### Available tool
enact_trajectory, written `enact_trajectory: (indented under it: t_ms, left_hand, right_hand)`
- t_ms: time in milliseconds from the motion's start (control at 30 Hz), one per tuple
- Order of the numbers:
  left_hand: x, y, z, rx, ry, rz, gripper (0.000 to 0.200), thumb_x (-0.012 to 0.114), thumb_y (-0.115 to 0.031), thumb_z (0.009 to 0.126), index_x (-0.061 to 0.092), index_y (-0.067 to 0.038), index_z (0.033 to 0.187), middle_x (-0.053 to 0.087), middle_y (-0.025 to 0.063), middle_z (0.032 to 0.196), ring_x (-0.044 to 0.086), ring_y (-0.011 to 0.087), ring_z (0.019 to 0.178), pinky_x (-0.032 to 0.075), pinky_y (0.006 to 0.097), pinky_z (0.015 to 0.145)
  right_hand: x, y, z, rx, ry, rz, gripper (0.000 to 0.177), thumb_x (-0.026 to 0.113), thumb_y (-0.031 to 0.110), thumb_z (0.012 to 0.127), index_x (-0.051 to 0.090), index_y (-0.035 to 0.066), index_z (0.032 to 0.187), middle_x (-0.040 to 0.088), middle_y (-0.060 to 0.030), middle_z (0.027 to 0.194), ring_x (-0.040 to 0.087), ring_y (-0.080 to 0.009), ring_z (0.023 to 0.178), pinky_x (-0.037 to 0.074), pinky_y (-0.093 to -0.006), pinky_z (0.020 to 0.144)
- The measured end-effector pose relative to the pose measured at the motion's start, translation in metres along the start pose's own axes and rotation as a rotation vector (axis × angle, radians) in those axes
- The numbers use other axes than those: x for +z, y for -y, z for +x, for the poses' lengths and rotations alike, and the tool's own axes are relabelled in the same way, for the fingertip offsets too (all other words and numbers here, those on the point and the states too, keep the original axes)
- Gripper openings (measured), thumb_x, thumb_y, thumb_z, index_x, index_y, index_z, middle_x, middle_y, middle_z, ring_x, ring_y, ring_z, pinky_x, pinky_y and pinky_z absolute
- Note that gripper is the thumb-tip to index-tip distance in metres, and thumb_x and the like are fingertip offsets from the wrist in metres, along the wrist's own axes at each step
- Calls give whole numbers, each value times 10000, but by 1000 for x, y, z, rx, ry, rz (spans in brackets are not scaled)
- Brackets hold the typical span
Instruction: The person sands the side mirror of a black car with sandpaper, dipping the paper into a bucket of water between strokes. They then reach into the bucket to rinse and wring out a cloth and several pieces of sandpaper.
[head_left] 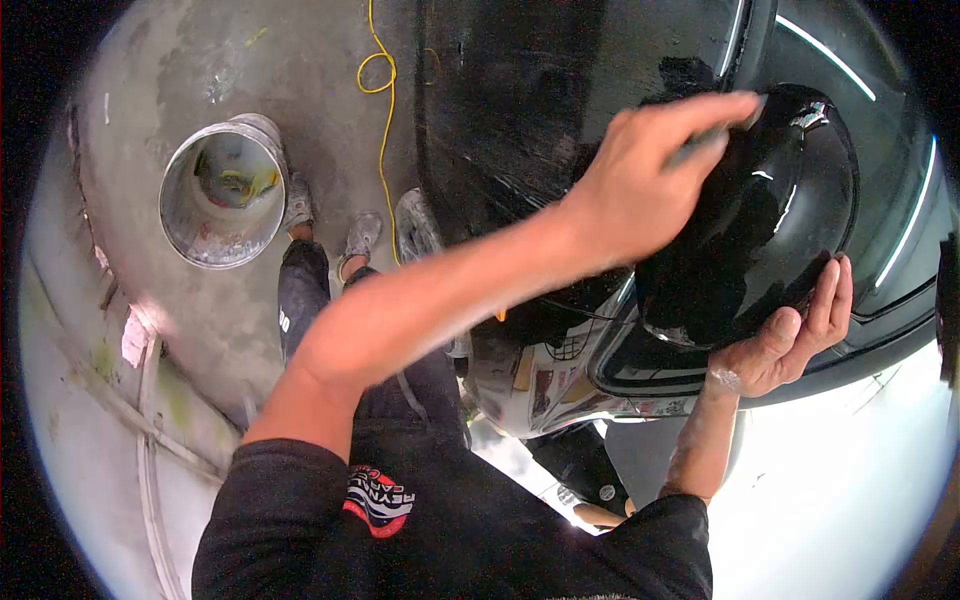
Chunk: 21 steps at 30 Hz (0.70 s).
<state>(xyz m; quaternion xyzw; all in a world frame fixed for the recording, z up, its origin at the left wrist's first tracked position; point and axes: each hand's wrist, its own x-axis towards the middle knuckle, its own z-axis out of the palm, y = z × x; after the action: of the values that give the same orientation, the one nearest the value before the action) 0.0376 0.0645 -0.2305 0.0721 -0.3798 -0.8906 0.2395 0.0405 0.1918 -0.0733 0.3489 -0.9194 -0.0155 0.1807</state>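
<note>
My left hand (645,185), slightly blurred, pinches a small flat dark grey piece (697,148) between thumb and fingers. It is over the upper left part of a glossy black rounded housing (745,230), which looks like a car's side mirror. Whether the piece touches the surface cannot be made out. Lower right, my right hand (775,350) grips the housing's bottom edge, with fingers up along its side and some hidden from view. Pale smears mark the right wrist.
A black car body (510,90) with a window fills the upper right. On the grey floor (240,40) stand a smeared bucket (223,195) and my shoes (363,232); a yellow cord (387,140) runs past them. Part of another person's arm (598,514) shows at the bottom.
</note>
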Motion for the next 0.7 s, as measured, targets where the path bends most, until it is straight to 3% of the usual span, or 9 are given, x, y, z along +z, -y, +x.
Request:
enact_trajectory:
  t_ms: [33, 100, 233, 300, 400, 433, 500, 600, 700]
  left_hand:
    - [1, 10, 21, 74, 19, 6, 319, 550, -56, 1017, 642, 1, 1318, 712, 144, 1269, 654, 236, 1210, 480, 330, 1058]
    - [-2, 1, 18, -151, 82, -90, 343, 542, -50, 1017, 626, -4, 1346, 679, 152, 1332, 626, 242, 1261, 453, 335, 1098]
    - [-15, -24, -65, -119, 53, -40, 465, 500, 44, 980, 535, 19, 1443, 554, 174, 1488, 489, 278, 1419, 356, 390, 1196]
    - [-9, -20, -65, -68, -7, -14, 428, 518, 23, 978, 575, 18, 1402, 602, 175, 1436, 548, 278, 1368, 405, 379, 1161]
    - [2, 9, 17, 85, -69, 38, 300, 605, -54, 960, 683, -2, 1245, 726, 184, 1197, 699, 263, 1147, 530, 360, 996]
    - [-4, -5, 36, -156, 62, -20, 290, 623, -72, 956, 693, -8, 1230, 734, 187, 1166, 715, 279, 1107, 547, 367, 966]
    - [2, 6, 20, 132, -63, 33, 332, 600, -17, 955, 664, 3, 1280, 698, 189, 1261, 668, 292, 1206, 516, 372, 1043]
    - [-13, -28, -50, -17, 51, 44, 548, 541, 136, 899, 549, 4, 1430, 537, 187, 1492, 462, 312, 1429, 351, 402, 1210]
    - [-8, -22, -36, 71, -2, 59, 482, 560, 85, 912, 595, -2, 1384, 577, 188, 1448, 513, 317, 1388, 401, 396, 1177]
  right_hand:
    - [0, 0, 0, 2, 0, -6, 597, 402, 446, 1090, 581, -39, 1388, 493, -262, 1463, 453, -367, 1347, 323, -494, 1160]
    - [0, 0, 1, -34, -2, 5, 535, 407, 361, 1095, 565, -50, 1399, 512, -229, 1458, 455, -320, 1363, 325, -459, 1176]
    - [4, -3, 2, -47, -23, 117, 498, 416, 308, 1095, 553, -49, 1413, 502, -202, 1468, 437, -282, 1386, 320, -444, 1191]
    - [4, -1, 3, -35, -15, 98, 496, 419, 304, 1093, 548, -47, 1418, 486, -198, 1477, 430, -277, 1391, 313, -444, 1198]
    - [1, -2, 1, -20, 13, 71, 494, 422, 301, 1092, 541, -45, 1424, 467, -195, 1489, 419, -270, 1398, 305, -443, 1204]
    - [1, -3, 0, -16, 21, 63, 494, 422, 301, 1092, 539, -44, 1426, 461, -194, 1492, 416, -268, 1401, 303, -443, 1206]
    - [1, -2, 1, -21, 22, 65, 492, 421, 300, 1092, 541, -43, 1424, 469, -194, 1488, 415, -268, 1401, 308, -443, 1202]
    - [5, -3, 5, -48, 2, 110, 488, 425, 298, 1091, 547, -40, 1421, 482, -192, 1482, 419, -270, 1398, 315, -442, 1195]
    - [1, -3, 4, -52, -2, 73, 472, 428, 276, 1086, 562, -41, 1409, 510, -197, 1470, 436, -277, 1385, 323, -440, 1184]
